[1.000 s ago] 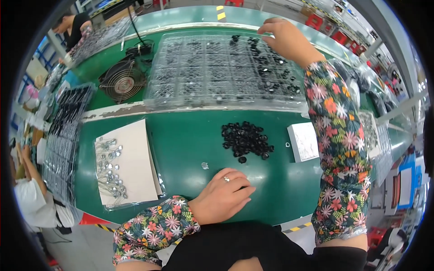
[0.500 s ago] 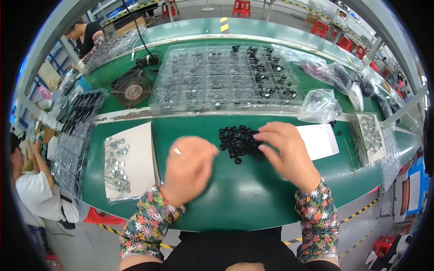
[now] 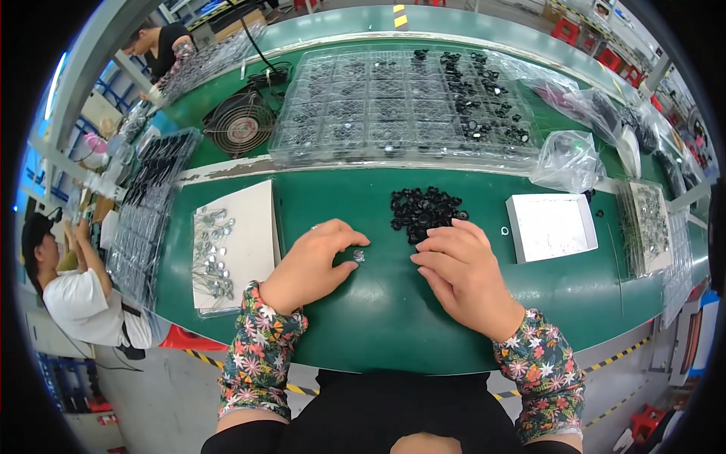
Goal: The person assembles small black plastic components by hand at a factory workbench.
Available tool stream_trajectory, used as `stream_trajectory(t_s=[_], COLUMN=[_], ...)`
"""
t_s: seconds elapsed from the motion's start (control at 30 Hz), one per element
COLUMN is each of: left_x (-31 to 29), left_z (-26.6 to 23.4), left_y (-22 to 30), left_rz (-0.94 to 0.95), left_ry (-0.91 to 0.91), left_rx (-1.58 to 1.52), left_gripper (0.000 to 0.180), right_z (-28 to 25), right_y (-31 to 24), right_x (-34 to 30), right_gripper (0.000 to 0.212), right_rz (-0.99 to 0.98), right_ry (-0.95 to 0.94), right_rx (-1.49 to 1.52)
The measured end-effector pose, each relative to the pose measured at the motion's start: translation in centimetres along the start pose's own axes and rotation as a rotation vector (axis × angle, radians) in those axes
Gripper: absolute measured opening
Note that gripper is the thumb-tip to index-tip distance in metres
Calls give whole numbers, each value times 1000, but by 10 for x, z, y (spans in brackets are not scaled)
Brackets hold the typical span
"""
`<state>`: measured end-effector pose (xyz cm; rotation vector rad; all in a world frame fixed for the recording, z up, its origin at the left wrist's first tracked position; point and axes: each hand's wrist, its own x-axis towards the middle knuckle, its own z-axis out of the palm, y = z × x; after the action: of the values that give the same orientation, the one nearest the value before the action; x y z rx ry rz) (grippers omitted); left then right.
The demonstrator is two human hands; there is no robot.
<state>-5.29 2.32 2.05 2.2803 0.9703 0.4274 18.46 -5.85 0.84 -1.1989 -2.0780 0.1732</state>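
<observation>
A clear compartmented tray (image 3: 408, 157), about six columns wide, stands at the back with black parts crowding its two right-hand columns. One open white box (image 3: 555, 255) sits at the right—faint marks inside it, too blurred to read. One small pale ring (image 3: 504, 231) lies beside the box. One pile of black rings (image 3: 427, 212), too heaped to count, rests on the green surface (image 3: 386, 333). The left hand (image 3: 311, 265) has its grip parted, thumb and forefinger either side of one small clear piece (image 3: 359, 256) on the surface. The right hand (image 3: 470, 281) is at the pile's near edge, fingers bent—whether its grip has anything, I cannot tell.
</observation>
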Motion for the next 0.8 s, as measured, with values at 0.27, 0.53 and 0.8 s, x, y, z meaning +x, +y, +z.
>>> stream_trajectory(t_s=[0.27,0.53,0.8], left_x=[3,3,4], left_z=[12,14,30], left_y=[-11,-1,22], left_rz=[161,196,170], left_ry=[73,70,34], left_rx=[40,12,-184], left_gripper=[11,16,25], right_z=[8,17,26], right_y=[-9,-14,-16], right_x=[-1,7,5], right_gripper=[20,20,16], right_rz=[-10,12,121], right_ry=[-68,46,36], right_rx=[2,2,-12])
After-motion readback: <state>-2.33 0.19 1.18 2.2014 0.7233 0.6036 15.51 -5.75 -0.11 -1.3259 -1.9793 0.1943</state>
